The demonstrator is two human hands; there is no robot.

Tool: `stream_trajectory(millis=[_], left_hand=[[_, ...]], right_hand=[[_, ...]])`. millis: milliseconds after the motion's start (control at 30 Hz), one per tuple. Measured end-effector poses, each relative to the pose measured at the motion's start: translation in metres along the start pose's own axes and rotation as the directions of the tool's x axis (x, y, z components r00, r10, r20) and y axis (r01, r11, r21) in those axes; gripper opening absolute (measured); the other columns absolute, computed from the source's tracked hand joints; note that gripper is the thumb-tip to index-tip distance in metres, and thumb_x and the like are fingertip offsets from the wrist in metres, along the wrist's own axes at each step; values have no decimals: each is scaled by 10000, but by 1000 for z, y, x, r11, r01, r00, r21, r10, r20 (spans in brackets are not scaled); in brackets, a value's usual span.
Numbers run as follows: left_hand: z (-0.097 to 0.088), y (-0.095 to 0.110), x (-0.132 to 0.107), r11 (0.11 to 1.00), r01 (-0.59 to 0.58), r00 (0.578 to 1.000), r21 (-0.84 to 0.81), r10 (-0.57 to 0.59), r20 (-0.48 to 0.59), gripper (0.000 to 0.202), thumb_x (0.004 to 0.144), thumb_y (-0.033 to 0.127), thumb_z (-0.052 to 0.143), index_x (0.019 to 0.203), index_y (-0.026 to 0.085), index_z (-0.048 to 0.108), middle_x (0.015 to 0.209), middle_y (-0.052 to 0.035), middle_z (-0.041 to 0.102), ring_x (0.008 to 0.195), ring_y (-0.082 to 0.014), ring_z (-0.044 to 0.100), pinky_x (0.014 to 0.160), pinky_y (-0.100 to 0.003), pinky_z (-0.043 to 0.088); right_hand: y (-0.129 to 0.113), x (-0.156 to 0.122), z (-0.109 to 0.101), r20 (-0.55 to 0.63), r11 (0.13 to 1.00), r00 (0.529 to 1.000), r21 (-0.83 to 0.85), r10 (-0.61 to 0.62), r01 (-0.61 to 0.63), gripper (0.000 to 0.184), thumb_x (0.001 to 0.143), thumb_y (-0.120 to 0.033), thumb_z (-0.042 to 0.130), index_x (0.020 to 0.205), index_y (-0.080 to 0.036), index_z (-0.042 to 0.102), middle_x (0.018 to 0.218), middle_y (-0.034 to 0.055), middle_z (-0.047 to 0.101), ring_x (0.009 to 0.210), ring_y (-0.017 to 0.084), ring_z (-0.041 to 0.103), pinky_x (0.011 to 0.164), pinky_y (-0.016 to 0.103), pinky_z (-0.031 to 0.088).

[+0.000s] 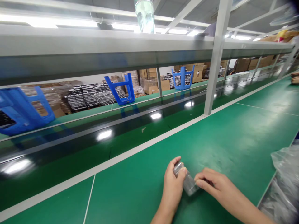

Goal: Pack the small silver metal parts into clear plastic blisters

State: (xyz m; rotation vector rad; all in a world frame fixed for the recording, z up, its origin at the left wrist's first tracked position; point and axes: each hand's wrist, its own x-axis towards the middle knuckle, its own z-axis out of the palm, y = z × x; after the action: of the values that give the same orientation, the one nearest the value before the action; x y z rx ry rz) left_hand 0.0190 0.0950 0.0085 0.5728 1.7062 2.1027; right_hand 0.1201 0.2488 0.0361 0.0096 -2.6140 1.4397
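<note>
My left hand [173,183] is wrapped round a small clear, greyish plastic container [190,185], held tilted just above the green bench top [130,189]. The thumb lies across its upper end, and the lower end points down and to the right. On the right side, my right hand [212,182] is closed in a pinch, its fingertips at the container's lower edge. Whether those fingertips grip the container itself or some small piece on it is too blurred to tell.
Behind the bench runs a dark, shiny conveyor belt [130,137]. A white post [216,62] rises from the bench edge to an overhead shelf [105,43]. Upturned blue stools [123,90] stand on the far side. Clear plastic bags [285,177] hang at the right edge.
</note>
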Motion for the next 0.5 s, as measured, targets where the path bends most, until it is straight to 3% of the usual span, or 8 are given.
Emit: stream_trajectory(millis=[133,300,400,500], left_hand=[[-1,3,-2,988,-120,993,95,118,23,458,839,425,547,1184,125,509,1103,-87,453,1001,-328,433,920,-363,358],[0,16,-4,918,-252,968,305,236,90,394,855,371,461,1181,159,528,1091,-19,447,979,-241,440,881,-282,354],[3,21,-8,902,-275,961,334,248,123,389,848,351,439,1177,166,532,1099,5,440,993,-212,425,878,-248,344],[5,22,-10,909,-264,964,324,235,128,380,847,348,438,1164,165,539,1089,6,449,986,-210,430,868,-235,341]], right_hand=[[4,0,10,42,993,997,95,68,-71,295,916,-412,487,735,-208,599,762,-45,477,700,138,463,628,225,323],[22,1,18,115,926,979,322,167,-196,302,860,-453,549,798,-165,615,784,-3,532,739,196,479,643,221,350],[21,4,19,91,887,987,434,131,-158,281,865,-425,570,847,-150,622,804,15,530,759,207,472,653,226,353],[12,5,19,89,889,989,434,121,-148,270,847,-404,589,812,-137,601,789,26,525,747,211,466,635,232,347]])
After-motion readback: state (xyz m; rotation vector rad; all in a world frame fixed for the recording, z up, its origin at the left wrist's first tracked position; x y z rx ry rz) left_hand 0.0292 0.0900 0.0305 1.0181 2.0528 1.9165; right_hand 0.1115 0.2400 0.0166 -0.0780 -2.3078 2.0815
